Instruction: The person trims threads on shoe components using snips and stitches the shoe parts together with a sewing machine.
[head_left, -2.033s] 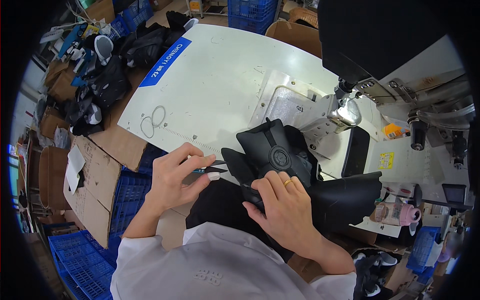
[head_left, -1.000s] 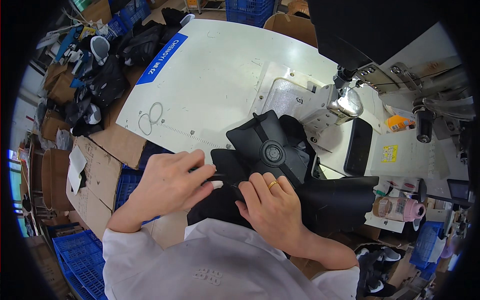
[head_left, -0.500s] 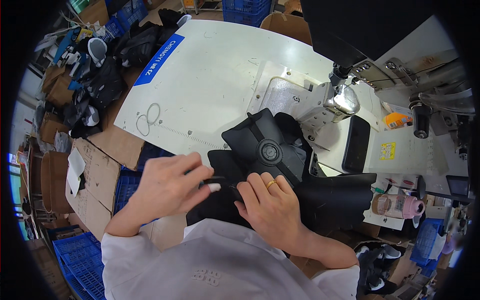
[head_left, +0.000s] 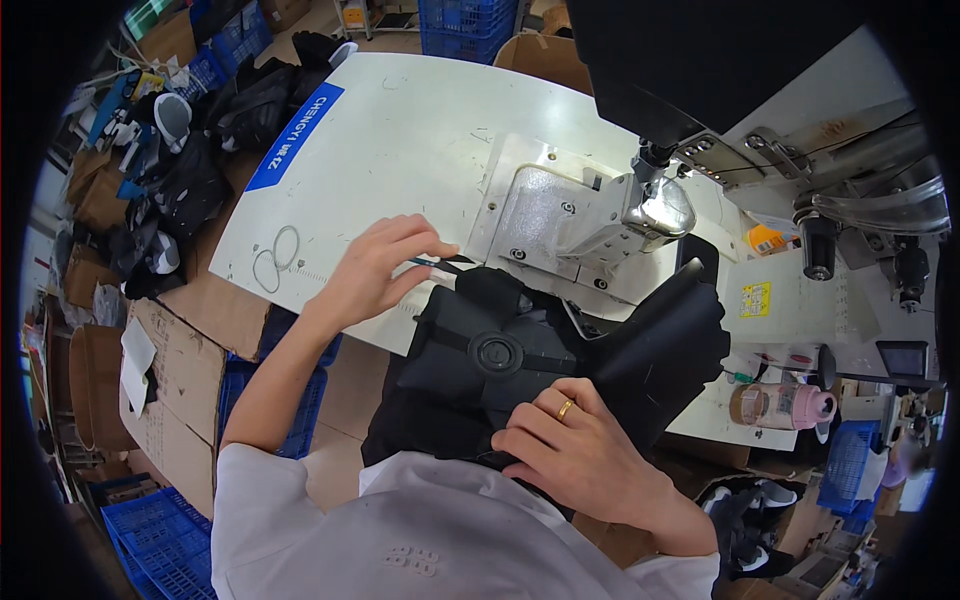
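A black sewn piece (head_left: 455, 360) with a round ribbed disc (head_left: 496, 354) and crossing straps lies over the table's near edge. At its far left side, my left hand (head_left: 385, 268) is closed on a slim small tool (head_left: 428, 262) with a teal part and dark tip. The tool's kind cannot be made out. My right hand (head_left: 575, 450), with a gold ring, is closed on the near right edge of the black piece; its fingertips are partly hidden. A wide scalloped black flap (head_left: 665, 350) rises at the right.
The sewing machine (head_left: 640, 210) stands beyond the black piece on a white table (head_left: 400, 150). A loop of pale cord (head_left: 277, 260) lies at left. A pink-capped bottle (head_left: 785, 405) sits at right. Cardboard (head_left: 180, 370) and blue crates (head_left: 160, 530) are at left.
My left hand has moved up and away with the slim tool. My right hand has shifted lower right. The black piece has turned and slid nearer, its scalloped flap now raised.
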